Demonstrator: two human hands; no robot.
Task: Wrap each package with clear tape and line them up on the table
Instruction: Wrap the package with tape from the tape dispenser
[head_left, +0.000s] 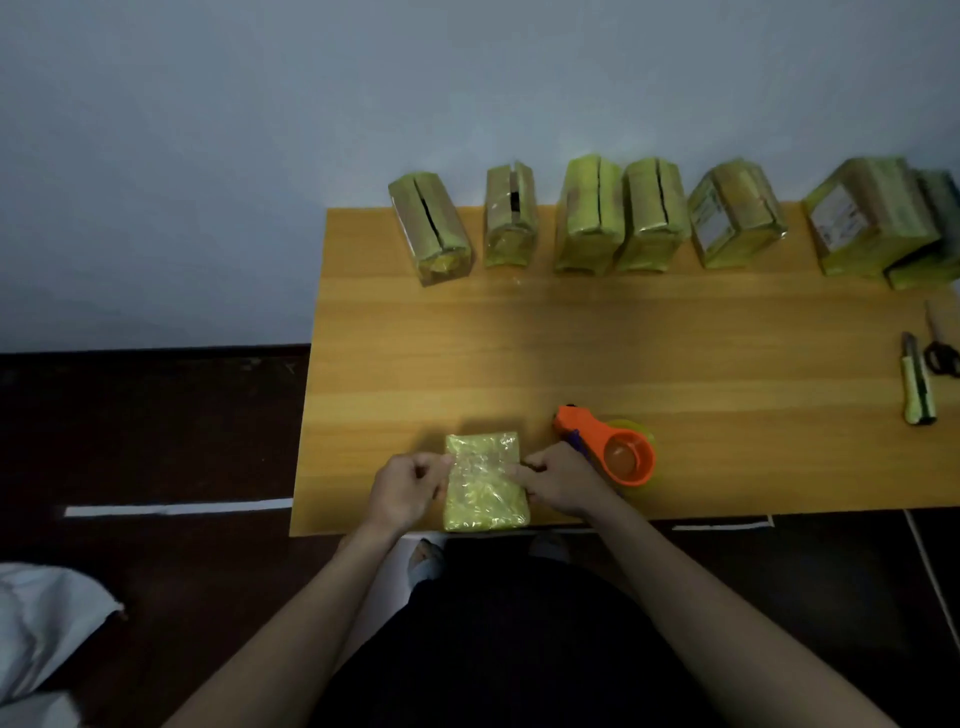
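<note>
A flat yellow package (485, 480), glossy with crinkled tape, lay at the table's (675, 338) near edge, pinched between left hand (408, 488) and right hand (558, 480); open tabletop stretched beyond toward the far row of packages (597, 218).

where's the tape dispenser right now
The orange tape dispenser lies on the table near its front edge, just right of the right hand and the package being held.

The person's left hand (405, 491) and right hand (561, 480) are bare, both forearms uncovered to the frame's near edge, with dark clothing over the lap between them.
</note>
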